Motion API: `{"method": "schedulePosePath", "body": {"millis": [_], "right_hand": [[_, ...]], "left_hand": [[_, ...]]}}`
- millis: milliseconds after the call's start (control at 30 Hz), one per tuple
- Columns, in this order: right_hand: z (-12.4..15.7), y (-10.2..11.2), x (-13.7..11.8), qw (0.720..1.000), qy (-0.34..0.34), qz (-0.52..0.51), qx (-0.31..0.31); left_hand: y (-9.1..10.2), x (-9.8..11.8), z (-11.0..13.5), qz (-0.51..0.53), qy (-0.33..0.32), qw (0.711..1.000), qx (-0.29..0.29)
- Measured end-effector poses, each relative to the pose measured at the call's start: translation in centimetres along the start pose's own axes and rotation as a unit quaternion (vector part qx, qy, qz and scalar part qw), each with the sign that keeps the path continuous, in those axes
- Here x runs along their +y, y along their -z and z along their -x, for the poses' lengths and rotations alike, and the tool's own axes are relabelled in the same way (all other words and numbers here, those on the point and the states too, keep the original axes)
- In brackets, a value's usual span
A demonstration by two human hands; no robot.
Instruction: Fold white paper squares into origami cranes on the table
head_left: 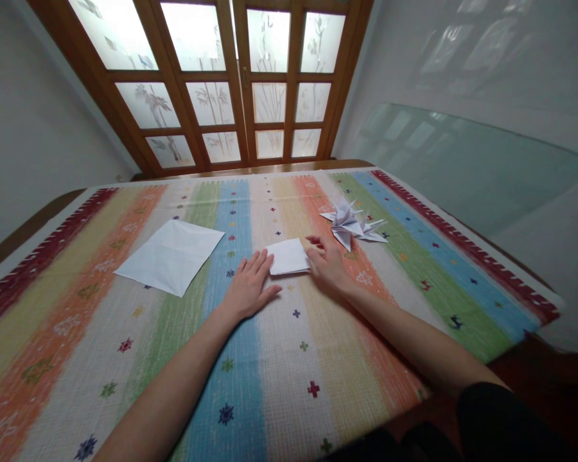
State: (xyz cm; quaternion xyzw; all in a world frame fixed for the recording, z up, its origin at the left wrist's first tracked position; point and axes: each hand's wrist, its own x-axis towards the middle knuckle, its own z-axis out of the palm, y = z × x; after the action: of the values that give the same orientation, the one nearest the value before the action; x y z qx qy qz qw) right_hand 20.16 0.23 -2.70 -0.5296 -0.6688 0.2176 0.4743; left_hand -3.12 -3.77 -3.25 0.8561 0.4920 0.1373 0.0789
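A small folded white paper (289, 256) lies on the striped tablecloth between my two hands. My left hand (250, 284) rests flat with fingers stretched out, its fingertips at the paper's left edge. At the right edge, my right hand (326, 262) has its thumb and fingers curled around the paper's side, apparently pinching it. The underside of that grip is hidden. A larger sheet of white paper (171, 256) with faint creases lies to the left of my left hand. Beyond my right hand sit several folded paper cranes (350, 224) bunched together.
The tablecloth (241, 359) has colourful stripes and covers the table. A wooden double door (243, 90) with frosted panes stands behind the far edge. A wall with a glass panel (467, 173) runs along the right side, and a plain wall (33, 109) along the left.
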Motion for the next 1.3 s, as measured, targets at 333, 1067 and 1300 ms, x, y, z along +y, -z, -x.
{"method": "schedulePosePath", "body": {"millis": [333,1067,1300], "right_hand": [[-0.1,1.1,1.9,0.981,-0.075,-0.091,-0.151],[0.4,-0.2,0.3,0.986,0.005,-0.124,-0.108],[0.4,-0.9,-0.5,0.988,0.105,0.003,-0.110]], "left_hand": [[0.4,0.2,-0.5,0.010,0.000,0.999,0.032],[-0.6,-1.1,-3.9,0.138,-0.044,0.989,0.021],[-0.8,-0.8,-3.8,0.124,-0.033,0.991,0.038]]}}
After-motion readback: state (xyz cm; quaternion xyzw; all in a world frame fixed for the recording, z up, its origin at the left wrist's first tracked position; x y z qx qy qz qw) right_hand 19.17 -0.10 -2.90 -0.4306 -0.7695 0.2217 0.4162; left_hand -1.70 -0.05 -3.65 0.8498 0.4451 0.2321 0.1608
